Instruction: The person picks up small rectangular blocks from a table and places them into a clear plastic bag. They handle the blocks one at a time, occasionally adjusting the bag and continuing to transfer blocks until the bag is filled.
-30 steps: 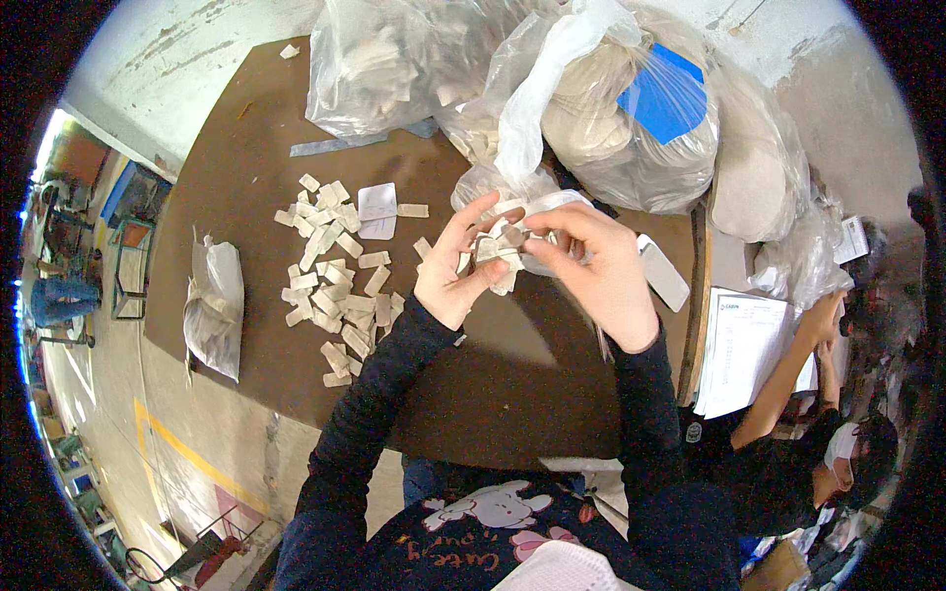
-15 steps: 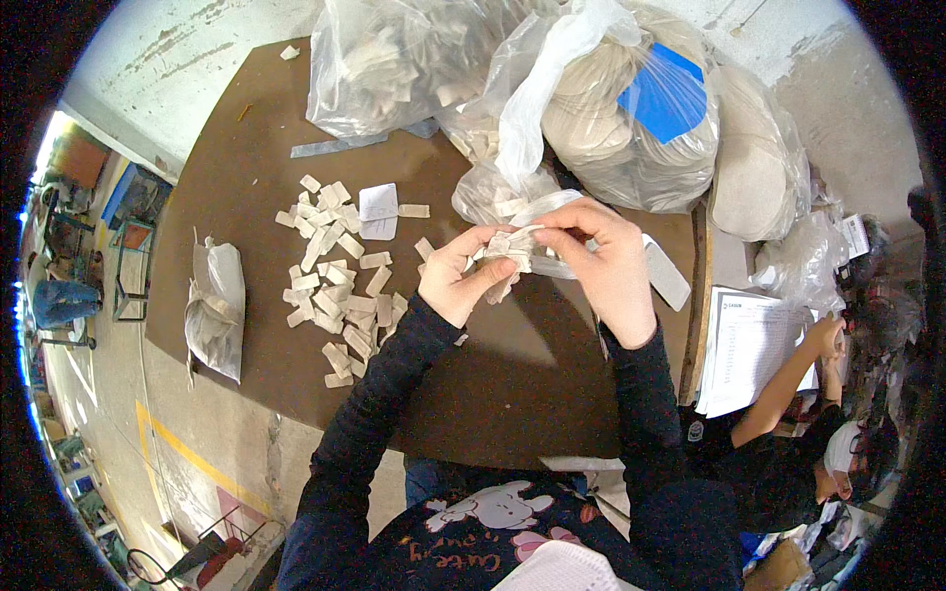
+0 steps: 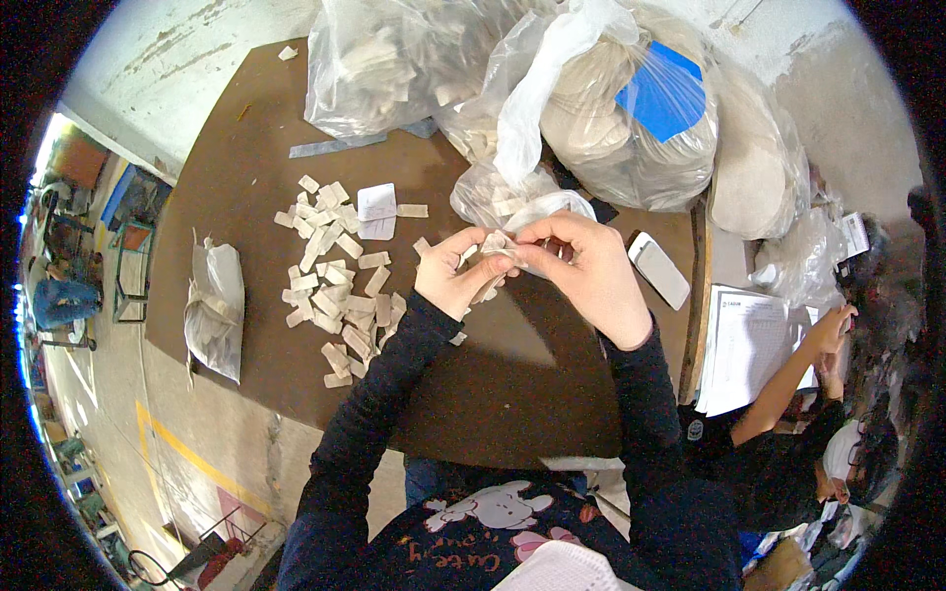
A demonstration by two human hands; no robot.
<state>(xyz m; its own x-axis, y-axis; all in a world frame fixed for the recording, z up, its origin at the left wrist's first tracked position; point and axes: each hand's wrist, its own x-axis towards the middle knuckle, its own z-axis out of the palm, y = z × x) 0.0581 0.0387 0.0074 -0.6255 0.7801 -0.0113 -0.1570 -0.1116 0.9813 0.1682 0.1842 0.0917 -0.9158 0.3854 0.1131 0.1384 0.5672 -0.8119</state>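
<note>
Over the middle of the table, my left hand (image 3: pixel 455 277) pinches a small bunch of off-white strips (image 3: pixel 499 242) between thumb and fingers. My right hand (image 3: pixel 583 268) grips the same bunch from the other side, its thumb and fingertips closed on the upper part. The strips look like soft cloth or felt tabs, partly hidden by my fingers. To the left of my left hand, a loose pile of small beige rectangular pieces (image 3: pixel 335 266) spreads over the brown table. Just beyond my hands sits a small clear plastic bag (image 3: pixel 490 194) with similar pieces in it.
Large clear bags (image 3: pixel 384 74) of beige pieces stand along the far side, one with a blue sheet (image 3: pixel 670 94). A white phone-shaped object (image 3: pixel 658 271) lies at right. A plastic pouch (image 3: pixel 215 310) rests at left. Beside printed papers (image 3: pixel 744 345), a co-worker's hands (image 3: pixel 833 340) show.
My right hand has shifted slightly left and down, closer to my left hand. The bunch looks more gathered between my fingers. More of the white phone-shaped object shows now.
</note>
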